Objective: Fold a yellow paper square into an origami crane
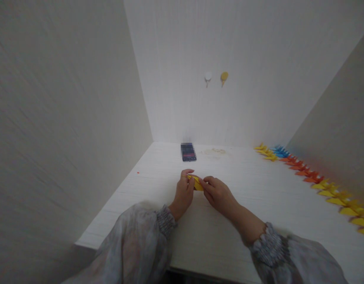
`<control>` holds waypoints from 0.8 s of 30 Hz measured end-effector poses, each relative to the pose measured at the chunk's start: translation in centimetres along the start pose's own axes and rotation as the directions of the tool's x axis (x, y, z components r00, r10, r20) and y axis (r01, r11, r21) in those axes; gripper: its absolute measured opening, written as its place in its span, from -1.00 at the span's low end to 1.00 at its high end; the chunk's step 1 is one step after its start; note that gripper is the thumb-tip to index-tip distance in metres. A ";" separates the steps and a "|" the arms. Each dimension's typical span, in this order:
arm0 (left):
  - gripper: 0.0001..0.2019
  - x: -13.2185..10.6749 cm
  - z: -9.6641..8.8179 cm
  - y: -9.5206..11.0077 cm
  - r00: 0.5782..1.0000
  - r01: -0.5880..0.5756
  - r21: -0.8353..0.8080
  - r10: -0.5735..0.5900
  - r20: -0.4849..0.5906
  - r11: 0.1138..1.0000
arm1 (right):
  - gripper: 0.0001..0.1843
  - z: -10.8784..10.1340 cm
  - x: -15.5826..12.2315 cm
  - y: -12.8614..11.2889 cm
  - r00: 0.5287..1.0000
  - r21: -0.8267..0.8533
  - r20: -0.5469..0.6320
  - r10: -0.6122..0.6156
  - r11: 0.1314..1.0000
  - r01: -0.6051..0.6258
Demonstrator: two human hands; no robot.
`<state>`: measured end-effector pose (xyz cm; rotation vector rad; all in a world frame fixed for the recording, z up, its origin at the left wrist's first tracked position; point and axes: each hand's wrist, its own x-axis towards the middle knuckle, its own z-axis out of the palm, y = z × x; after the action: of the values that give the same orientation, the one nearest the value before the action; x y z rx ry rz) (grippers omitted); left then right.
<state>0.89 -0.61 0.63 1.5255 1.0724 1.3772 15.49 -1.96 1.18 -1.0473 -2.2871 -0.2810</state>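
A small folded piece of yellow paper (197, 184) is held between my two hands above the white table. My left hand (183, 193) pinches its left end, with the index finger bent over the far side. At the paper's right end, my right hand (219, 193) grips with thumb and fingers closed together. Parts of the paper are hidden behind the fingers, and its exact folds are too blurred to make out.
A phone (188, 152) lies near the back wall. Rows of folded paper cranes, yellow (332, 191), orange-red (301, 167) and blue (280, 151), line the table's right side. A tiny red scrap (138, 172) lies left. White (208, 77) and yellow hooks (223, 77) are on the wall.
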 end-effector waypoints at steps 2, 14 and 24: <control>-0.76 0.0 0.1 0.1 1.000 0.025 -0.042 -0.025 0.008 0.999 | -0.64 0.1 0.0 0.0 1.000 -0.008 -0.001 0.001 1.000 -0.001; -0.77 -0.5 0.1 1.4 0.996 0.090 -0.283 -0.089 0.018 0.955 | -0.60 0.0 0.0 0.2 0.996 0.107 -0.074 -0.047 0.993 0.055; -0.68 -0.1 0.1 0.7 0.999 0.023 -0.145 -0.026 -0.023 0.989 | -0.60 -0.1 0.0 -0.1 0.999 0.183 -0.044 -0.027 0.983 0.035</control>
<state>1.05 -0.92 1.23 1.3892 0.9807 1.4286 15.44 -2.08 1.32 -0.9048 -2.2452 -0.1008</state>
